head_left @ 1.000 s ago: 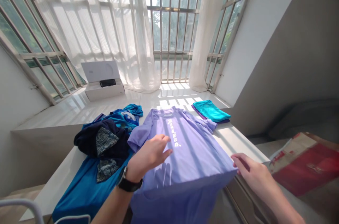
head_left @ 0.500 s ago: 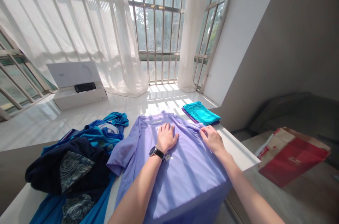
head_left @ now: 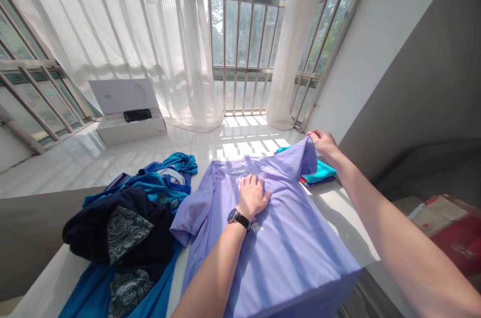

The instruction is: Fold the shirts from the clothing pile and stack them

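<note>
A lavender T-shirt [head_left: 289, 238] lies spread over the white ledge, its collar toward the window and its lower part hanging over the front edge. My left hand [head_left: 252, 197], with a black-strapped watch [head_left: 239, 218] on the wrist, rests flat on the shirt's chest with fingers stretched out. Up at the right, my right hand [head_left: 323, 142] pinches the edge of the right sleeve [head_left: 306, 155] and holds it raised off the ledge. Behind that sleeve, partly hidden, lies a folded turquoise cloth [head_left: 319, 172] on top of other folded fabric.
Left of the shirt is a heap of blue and dark clothes [head_left: 131, 228]. An open white box [head_left: 131, 130] with a black phone-like device [head_left: 137, 115] stands near the curtain [head_left: 180, 47]. A red and tan paper bag [head_left: 447, 228] sits low at the right.
My right hand has lifted the right sleeve up and outward, so it now partly covers the folded turquoise cloth. My left hand stays on the shirt's chest. The view has shifted slightly.
</note>
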Motion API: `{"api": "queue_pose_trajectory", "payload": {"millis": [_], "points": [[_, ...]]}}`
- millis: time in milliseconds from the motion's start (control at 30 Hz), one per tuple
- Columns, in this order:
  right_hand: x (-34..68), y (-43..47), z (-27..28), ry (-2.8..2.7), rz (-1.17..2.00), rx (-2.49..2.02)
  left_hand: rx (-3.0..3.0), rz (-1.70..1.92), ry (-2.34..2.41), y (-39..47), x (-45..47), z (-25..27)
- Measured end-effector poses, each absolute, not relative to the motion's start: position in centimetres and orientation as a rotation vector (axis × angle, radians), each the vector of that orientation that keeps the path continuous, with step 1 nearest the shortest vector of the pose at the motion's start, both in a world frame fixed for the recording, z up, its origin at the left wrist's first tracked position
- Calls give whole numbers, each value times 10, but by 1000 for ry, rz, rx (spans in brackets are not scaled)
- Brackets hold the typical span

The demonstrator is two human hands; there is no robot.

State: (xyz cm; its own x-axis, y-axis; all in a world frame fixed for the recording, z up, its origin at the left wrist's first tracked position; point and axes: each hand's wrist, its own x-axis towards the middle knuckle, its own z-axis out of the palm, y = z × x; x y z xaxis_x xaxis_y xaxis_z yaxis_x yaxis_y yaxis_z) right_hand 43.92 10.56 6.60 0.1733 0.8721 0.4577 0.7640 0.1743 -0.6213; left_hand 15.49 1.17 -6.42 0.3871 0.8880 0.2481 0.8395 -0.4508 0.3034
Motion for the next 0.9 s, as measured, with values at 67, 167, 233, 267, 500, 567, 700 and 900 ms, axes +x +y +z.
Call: {"api": "queue_pose_trajectory", "payload": {"millis": [67,167,233,267,500,567,700,900], "points": [[433,102,68,-1569,227,-1637,2482,600,1557,14,156,-64],[415,90,61,-1619,341,-1692,2443,654,1532,17,158,-64],[406,81,51,-1686,360,-1755,2443,654,1520,18,158,-64],[403,77,46,-1726,362,-1792,2455,639,1513,18,158,-64],[414,49,15,-2175,376,-2019,2503,549,1503,14,155,-58],[418,46,11,-2281,344,-1991,2500,556,1503,14,155,-58],[418,47,13,-2305,200,-1977,2494,585,1498,14,156,-60],[410,49,19,-2211,231,-1808,2502,589,1498,14,155,-61]]}}
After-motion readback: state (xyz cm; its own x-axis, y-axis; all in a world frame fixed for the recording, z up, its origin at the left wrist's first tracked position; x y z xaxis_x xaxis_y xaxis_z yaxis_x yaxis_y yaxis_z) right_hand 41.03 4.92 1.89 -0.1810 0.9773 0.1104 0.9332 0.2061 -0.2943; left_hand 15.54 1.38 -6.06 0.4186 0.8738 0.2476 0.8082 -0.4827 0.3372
